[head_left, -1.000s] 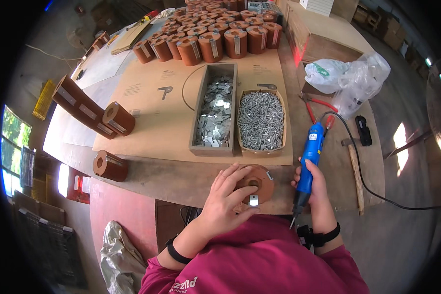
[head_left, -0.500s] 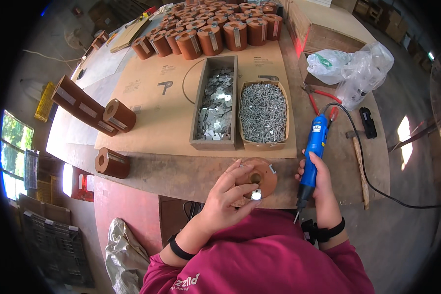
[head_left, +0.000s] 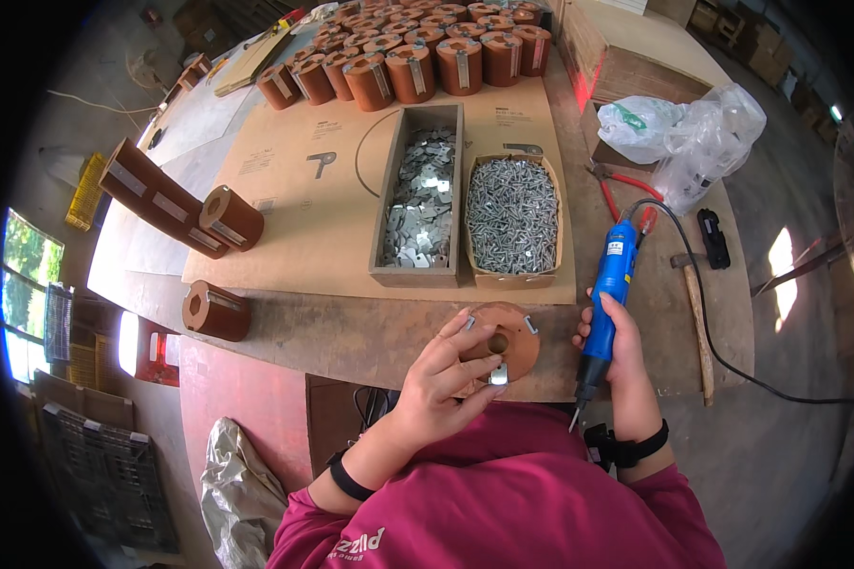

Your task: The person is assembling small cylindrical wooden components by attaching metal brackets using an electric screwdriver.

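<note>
At the table's near edge stands a reddish-brown cylinder [head_left: 520,353], its round end with a centre hole facing up. Small metal clips sit at its rim. My left hand [head_left: 443,372] lies over its left side, thumb and fingers closed on a small shiny metal plate [head_left: 499,376] at the near rim. My right hand [head_left: 613,343] is wrapped round a blue electric screwdriver [head_left: 614,270], right of the cylinder. The tool's bit points down toward me, apart from the cylinder. My left fingers hide part of the cylinder's end.
Beyond the cylinder stand a wooden box of metal plates [head_left: 379,248] and a carton of screws [head_left: 512,204]. Several brown cylinders [head_left: 410,78] crowd the far side; others [head_left: 215,310] lie at left. Red-handled pliers [head_left: 609,197], a hammer [head_left: 698,332] and the tool's cord [head_left: 711,334] are at right.
The view has shifted very slightly. Both hands keep nearly the same place, the left on the metal plate at the cylinder's rim, the right on the electric screwdriver.
</note>
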The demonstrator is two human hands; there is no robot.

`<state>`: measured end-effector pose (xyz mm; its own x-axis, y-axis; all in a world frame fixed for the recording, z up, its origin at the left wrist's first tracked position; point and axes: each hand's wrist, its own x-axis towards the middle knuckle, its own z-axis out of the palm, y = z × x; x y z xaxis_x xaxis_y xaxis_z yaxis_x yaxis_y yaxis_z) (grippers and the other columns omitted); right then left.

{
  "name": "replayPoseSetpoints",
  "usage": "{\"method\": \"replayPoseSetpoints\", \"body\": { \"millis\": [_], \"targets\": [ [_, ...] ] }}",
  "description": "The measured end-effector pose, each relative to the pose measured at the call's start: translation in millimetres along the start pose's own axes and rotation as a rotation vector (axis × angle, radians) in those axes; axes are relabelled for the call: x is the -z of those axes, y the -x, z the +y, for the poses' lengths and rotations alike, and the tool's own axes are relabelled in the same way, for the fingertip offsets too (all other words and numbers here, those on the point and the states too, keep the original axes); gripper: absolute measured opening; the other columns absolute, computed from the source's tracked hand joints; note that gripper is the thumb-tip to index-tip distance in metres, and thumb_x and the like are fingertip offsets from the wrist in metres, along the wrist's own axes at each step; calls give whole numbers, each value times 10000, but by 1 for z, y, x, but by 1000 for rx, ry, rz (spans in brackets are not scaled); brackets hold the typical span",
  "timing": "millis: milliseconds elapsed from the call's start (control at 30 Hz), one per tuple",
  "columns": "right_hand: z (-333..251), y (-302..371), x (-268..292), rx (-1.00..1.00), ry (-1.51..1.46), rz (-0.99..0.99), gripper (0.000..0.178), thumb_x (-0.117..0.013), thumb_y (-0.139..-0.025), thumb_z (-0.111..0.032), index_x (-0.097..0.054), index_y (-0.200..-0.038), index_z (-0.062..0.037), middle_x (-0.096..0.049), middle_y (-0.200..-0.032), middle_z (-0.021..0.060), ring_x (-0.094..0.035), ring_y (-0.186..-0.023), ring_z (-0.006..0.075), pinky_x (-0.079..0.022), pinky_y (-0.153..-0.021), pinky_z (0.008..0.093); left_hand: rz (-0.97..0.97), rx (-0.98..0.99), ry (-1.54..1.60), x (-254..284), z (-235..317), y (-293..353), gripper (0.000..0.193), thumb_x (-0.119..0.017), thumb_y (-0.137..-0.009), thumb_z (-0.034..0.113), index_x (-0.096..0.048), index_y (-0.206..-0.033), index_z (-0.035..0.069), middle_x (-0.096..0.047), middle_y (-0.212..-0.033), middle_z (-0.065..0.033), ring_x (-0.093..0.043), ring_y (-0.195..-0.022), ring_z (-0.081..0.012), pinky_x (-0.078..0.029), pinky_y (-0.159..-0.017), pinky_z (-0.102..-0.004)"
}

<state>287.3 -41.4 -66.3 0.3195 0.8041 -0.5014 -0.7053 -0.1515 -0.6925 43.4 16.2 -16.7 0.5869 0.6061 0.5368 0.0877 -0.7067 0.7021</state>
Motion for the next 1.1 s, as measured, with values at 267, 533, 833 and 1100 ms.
{"method": "replayPoseSetpoints", "body": {
  "millis": [267,533,833,1100],
  "targets": [
    [1,0,0,6,-6,10,351,-592,-791,-289,-466,-1046,-83,-527,-692,53,-528,-553,142,-477,-509,309,0,28,-15,1,3,-1,328,-730,-566,37,-623,-876,34,-547,-1054,-158,-528,-1020,-291,-357,-963,-467],
    [1,0,2,-4,-5,10,351,-595,-790,-291,-464,-1046,-90,-526,-694,51,-526,-558,141,-476,-514,311,4,21,-2,1,2,-4,312,-744,-562,58,-629,-852,45,-543,-1057,-156,-524,-1028,-292,-368,-957,-457],
    [1,0,0,1,-1,6,357,-593,-789,-292,-463,-1051,-85,-524,-694,52,-525,-560,139,-471,-510,310,7,3,-3,0,-1,0,305,-731,-558,37,-633,-846,49,-561,-1020,-137,-544,-997,-275,-363,-964,-460],
    [0,1,-1,4,-3,13,361,-590,-792,-292,-464,-1053,-77,-525,-694,54,-525,-558,140,-471,-507,306,-8,-21,-8,0,-4,1,343,-744,-557,45,-629,-880,44,-544,-1063,-148,-535,-1007,-289,-359,-967,-449]
  ]
}}
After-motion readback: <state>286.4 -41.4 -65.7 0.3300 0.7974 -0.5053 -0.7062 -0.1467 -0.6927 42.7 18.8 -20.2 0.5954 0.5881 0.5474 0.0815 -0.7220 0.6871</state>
